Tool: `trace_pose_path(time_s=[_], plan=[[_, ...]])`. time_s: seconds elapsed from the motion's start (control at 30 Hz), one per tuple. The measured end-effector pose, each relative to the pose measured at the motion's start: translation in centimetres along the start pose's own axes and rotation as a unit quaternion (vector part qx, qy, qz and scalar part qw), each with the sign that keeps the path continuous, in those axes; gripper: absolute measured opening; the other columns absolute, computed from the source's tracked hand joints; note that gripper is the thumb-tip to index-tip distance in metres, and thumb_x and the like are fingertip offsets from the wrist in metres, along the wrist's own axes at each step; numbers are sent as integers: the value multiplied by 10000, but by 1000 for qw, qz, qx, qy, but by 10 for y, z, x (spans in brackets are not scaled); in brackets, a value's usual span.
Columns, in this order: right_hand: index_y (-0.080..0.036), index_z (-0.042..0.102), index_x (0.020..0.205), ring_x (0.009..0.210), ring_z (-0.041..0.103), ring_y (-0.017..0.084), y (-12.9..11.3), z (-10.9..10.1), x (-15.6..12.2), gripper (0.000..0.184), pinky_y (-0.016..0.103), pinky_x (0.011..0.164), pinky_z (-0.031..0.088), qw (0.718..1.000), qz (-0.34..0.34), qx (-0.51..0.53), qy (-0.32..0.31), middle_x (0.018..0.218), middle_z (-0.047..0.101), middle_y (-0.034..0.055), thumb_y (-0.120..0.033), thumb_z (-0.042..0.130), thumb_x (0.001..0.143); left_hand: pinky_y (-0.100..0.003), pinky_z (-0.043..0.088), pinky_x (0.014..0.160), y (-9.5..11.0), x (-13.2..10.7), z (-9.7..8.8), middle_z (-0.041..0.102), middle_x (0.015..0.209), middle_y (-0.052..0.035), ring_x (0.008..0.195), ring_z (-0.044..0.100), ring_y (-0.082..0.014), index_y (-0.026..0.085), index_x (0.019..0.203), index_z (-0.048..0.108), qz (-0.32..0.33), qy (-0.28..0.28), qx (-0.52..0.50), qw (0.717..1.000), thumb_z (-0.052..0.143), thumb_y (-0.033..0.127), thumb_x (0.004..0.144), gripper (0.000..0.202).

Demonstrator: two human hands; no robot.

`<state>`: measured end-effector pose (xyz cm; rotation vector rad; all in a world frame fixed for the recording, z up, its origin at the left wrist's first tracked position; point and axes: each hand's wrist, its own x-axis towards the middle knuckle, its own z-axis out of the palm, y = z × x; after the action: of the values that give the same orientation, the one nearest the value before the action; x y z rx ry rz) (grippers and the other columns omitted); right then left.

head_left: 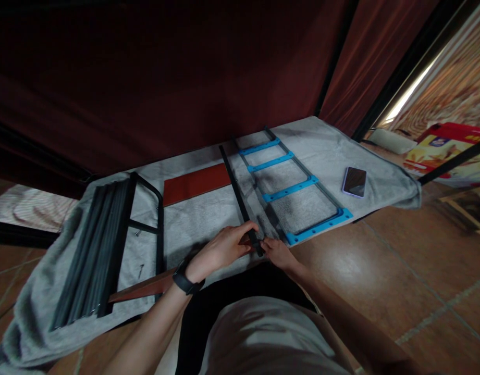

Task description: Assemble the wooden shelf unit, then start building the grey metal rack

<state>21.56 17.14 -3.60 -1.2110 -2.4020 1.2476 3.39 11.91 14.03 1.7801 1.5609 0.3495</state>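
A long black metal bar (240,200) lies across the grey cloth, its near end close to my body. My left hand (226,246), with a black band on the wrist, is closed around the bar near that end. The fingers of my right hand (278,252) are pressed together at the right side of the same end; whether they hold a small part is hidden. Left of the bar lies a flat red-brown panel (196,184), its right edge against or close to it. A second red-brown board (146,289) runs partly under my left forearm.
Right of my hands lies a dark frame with blue crosspieces (292,188), and beyond it a phone (354,182). At left are a black tube frame (160,224), a stack of grey tubes (89,250) and small screws (140,270). Dark red fabric (165,78) hangs behind.
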Motion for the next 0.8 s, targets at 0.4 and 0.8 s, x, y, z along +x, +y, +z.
trace_pose_path(time_s=[0.4,0.8], plan=[[-214,555,923,593,644,156,-7,6,-1,234,286,630,537,979,111,172,-5,714,618,19,-335,374,1007,-213,380,617,-1,-2,-2,646,812,46,742,611,-140,265,1112,579,9,8,-7,1000,568,169,820,308],[-214,519,931,489,611,145,-9,11,2,187,252,502,504,948,164,274,12,611,600,-14,-351,410,994,-212,358,616,-3,-3,-1,642,817,48,742,602,-134,267,1085,559,17,9,-4,1000,568,154,826,283]])
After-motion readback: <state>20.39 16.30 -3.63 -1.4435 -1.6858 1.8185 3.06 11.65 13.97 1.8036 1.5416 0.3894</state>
